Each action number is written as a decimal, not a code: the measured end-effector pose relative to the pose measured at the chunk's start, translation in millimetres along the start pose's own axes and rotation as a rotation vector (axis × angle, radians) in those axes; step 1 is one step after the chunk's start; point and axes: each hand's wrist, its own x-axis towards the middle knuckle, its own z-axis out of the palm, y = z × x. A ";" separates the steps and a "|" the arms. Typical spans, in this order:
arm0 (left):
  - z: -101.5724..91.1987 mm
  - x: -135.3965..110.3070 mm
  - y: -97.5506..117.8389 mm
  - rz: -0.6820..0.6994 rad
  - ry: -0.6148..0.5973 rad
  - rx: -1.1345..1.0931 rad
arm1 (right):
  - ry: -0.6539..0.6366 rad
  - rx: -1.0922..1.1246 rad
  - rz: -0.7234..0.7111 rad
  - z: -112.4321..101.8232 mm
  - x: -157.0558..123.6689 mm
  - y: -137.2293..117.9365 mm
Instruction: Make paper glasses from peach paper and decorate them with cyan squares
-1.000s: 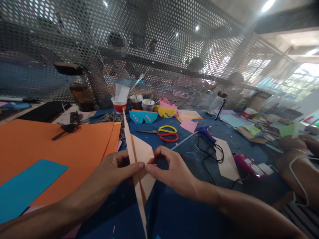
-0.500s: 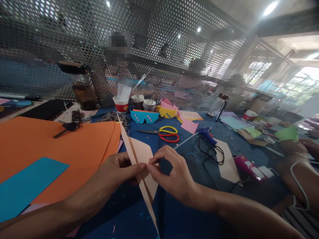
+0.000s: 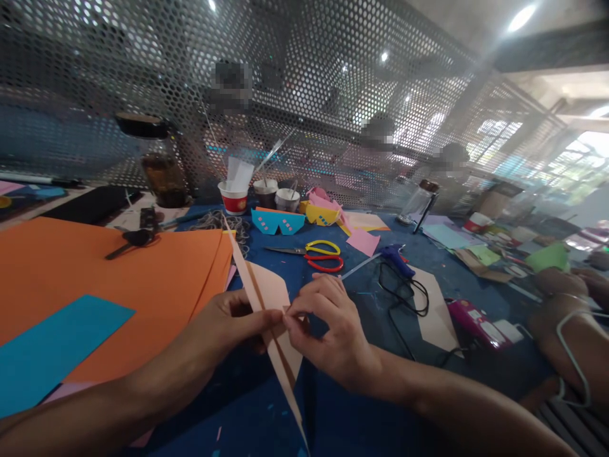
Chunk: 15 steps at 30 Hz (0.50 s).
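- two hands meet over the blue table [image 3: 342,419], both closed on one folded peach paper [image 3: 272,291].
- left hand [image 3: 232,322] pinches the paper's long crease between thumb and forefinger, from the left side.
- right hand [image 3: 329,335] nips the edge of the paper's side flap with thumb and fingertips, right against the left thumb tip.
- the paper is held above the table, a long, narrow, pointed shape. one tip points away toward a red and white cup [image 3: 233,198], the other runs down toward the bottom edge of the view, and a triangular flap spreads to the right of the crease.
- orange sheets [image 3: 118,279] lie stacked to the left of the hands, with a teal strip [image 3: 52,349] on top near the left forearm.
- yellow and red scissors [image 3: 320,255] lie beyond the hands, and a blue glue gun [image 3: 396,258] with its black cord [image 3: 404,293] lies to their right.
- a teal paper piece with pink squares [image 3: 278,221] sits farther back, just right of the cup, before a perforated metal screen [image 3: 333,95].
- another person's forearm [image 3: 566,324] rests at the right edge, well apart.
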 end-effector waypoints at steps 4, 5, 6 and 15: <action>0.4 -0.1 -1.2 -0.017 -0.034 -0.013 | 0.008 -0.022 -0.040 2.0 -0.4 1.6; 0.3 0.2 -1.9 -0.023 -0.033 -0.015 | 0.008 -0.026 -0.051 2.4 -0.5 2.0; -0.1 0.5 -2.8 -0.027 -0.030 -0.012 | 0.003 -0.028 -0.060 2.7 -0.6 2.3; -0.7 2.9 -8.3 -0.050 -0.016 0.043 | 0.018 -0.024 -0.100 6.7 -2.1 2.7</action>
